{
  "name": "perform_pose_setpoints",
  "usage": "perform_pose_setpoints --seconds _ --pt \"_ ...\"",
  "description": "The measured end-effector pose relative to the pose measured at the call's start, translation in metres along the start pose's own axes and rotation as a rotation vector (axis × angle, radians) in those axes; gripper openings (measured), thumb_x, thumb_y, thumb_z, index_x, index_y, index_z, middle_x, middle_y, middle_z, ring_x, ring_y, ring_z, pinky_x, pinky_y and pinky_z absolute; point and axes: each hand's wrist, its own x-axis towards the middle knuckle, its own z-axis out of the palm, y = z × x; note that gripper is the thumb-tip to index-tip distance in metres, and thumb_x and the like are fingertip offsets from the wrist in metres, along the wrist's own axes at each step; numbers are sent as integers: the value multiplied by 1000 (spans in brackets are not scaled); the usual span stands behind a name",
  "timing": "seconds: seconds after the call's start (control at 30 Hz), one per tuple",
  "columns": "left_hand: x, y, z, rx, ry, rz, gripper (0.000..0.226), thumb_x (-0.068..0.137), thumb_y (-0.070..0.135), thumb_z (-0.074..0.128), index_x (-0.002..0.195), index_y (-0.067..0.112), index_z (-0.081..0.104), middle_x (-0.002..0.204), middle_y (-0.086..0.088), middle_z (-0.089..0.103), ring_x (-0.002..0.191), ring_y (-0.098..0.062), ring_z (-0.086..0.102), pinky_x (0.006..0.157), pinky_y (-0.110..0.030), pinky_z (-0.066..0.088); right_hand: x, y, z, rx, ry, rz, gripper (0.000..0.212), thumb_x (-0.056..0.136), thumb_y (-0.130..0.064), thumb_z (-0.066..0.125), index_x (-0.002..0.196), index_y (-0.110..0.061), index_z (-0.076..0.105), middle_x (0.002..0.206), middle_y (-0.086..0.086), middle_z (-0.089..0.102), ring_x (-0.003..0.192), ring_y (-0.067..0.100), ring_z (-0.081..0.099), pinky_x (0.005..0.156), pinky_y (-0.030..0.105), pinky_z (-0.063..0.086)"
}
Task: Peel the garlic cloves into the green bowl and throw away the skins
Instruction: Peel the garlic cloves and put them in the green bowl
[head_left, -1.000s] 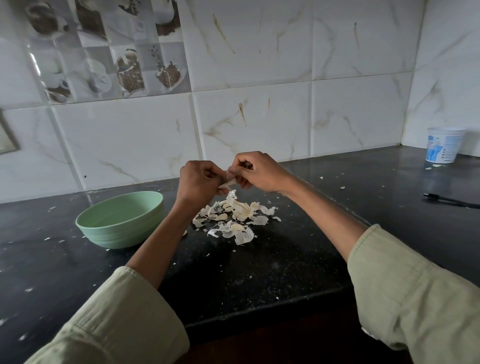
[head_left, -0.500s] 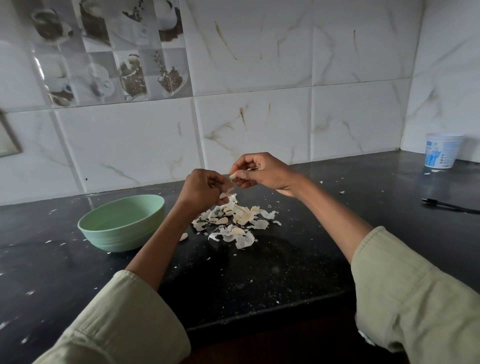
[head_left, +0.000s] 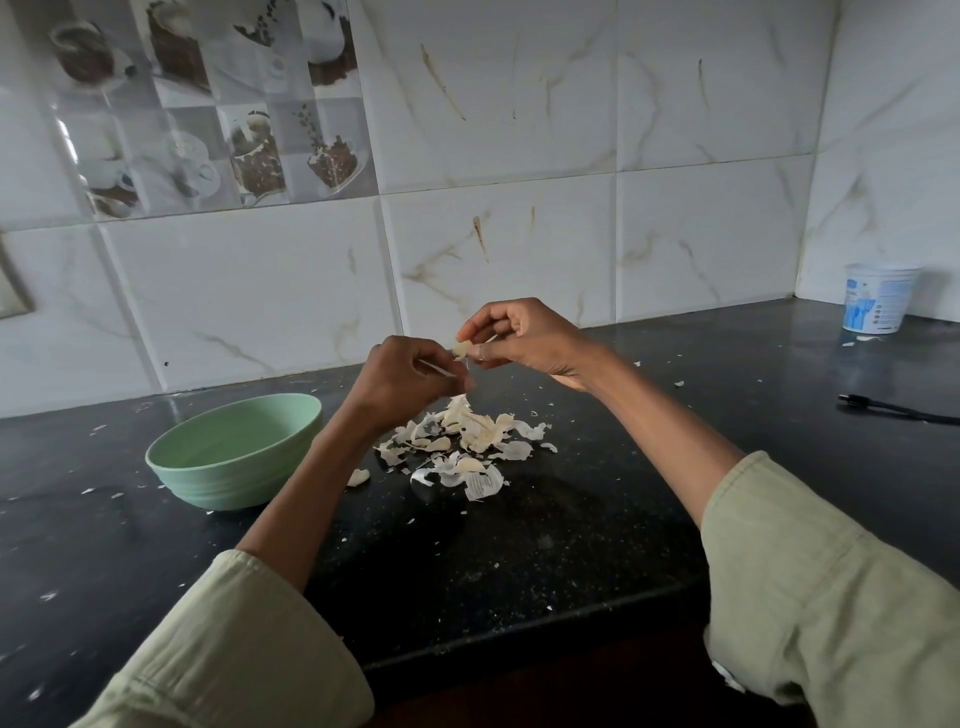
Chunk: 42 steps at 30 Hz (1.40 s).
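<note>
My right hand (head_left: 524, 338) pinches a pale garlic clove (head_left: 461, 348) between thumb and fingertips, above the counter. Just left of it, my left hand (head_left: 402, 376) has its fingers curled and pinches a thin strip of skin (head_left: 436, 369). Below both hands lies a heap of garlic skins and cloves (head_left: 462, 441) on the black counter (head_left: 519, 545). One loose clove (head_left: 358, 476) lies by my left forearm. The green bowl (head_left: 234, 449) stands to the left of the heap; its visible inside looks bare.
A white plastic tub (head_left: 878, 304) stands in the far right corner by the tiled wall. A black cable (head_left: 893, 408) lies at the right edge. Small skin flakes are scattered over the counter. The counter's front edge (head_left: 519, 634) runs close below my forearms.
My hands have drawn apart: the right keeps the clove and has lifted slightly, the left has pulled down and left with a strip of skin.
</note>
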Motion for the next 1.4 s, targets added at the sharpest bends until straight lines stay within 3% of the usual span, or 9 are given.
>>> perform_pose_setpoints --seconds 0.2,0.43,0.57,0.63,0.8,0.97,1.1,1.23,1.4 --pt "-1 5 -4 -225 -78 -119 31 93 43 75 102 13 80 98 2 81 94 -13 76 77 -25 54 -2 -3 -1 -27 30 -32 27 81 -5 86 106 -2 75 99 16 76 88 14 71 80 23 57" --pt "0 1 -5 -331 -47 -147 22 95 22 76 103 2 77 95 -8 81 82 -12 75 72 -22 55 -2 -4 -1 2 26 -33 25 82 1 84 106 2 74 100 22 75 87 20 72 84 31 61" --pt "-1 0 -2 -174 -71 -90 10 91 8 79 100 5 77 92 -8 81 83 -16 75 66 -18 54 -3 -3 -3 53 36 3 27 84 -4 83 109 2 73 98 20 76 88 21 72 82 30 61" --pt "-1 1 -2 -131 -52 -80 21 86 2 81 105 9 75 94 -5 80 84 -15 74 65 -19 55 -3 -1 -3 5 28 7 28 84 -10 85 108 -1 75 102 23 75 89 19 71 82 30 61" --pt "-2 8 -7 -170 45 -36 39 80 28 91 110 12 70 88 -5 79 78 -17 77 67 -28 62 -1 1 1 -47 -14 16 25 84 -7 84 108 -4 76 105 24 75 87 19 71 85 31 62" --pt "-6 15 -10 -42 85 46 28 81 14 91 98 6 70 70 -9 76 65 -28 75 67 -42 64 -3 0 4 -19 -79 16 23 88 3 77 110 2 73 95 15 77 88 20 74 87 34 62" --pt "-2 18 -23 185 120 80 12 85 9 81 89 16 73 69 0 74 66 -18 73 72 -38 62 -2 0 5 -64 -105 -3 20 96 8 64 115 1 69 99 17 79 83 19 74 82 32 62" --pt "-6 22 -48 419 198 -71 6 80 29 60 81 27 65 90 -1 69 88 -29 65 78 -38 53 -2 6 10 -279 -122 -1 13 93 0 71 105 -5 73 90 8 80 75 14 71 73 34 61" --pt "-18 22 -69 535 339 -380 31 79 28 38 85 5 58 92 -17 58 89 -39 55 79 -41 37 -2 6 29 -371 -180 -72 14 92 -22 78 99 -9 77 86 -7 79 76 4 71 71 22 56"
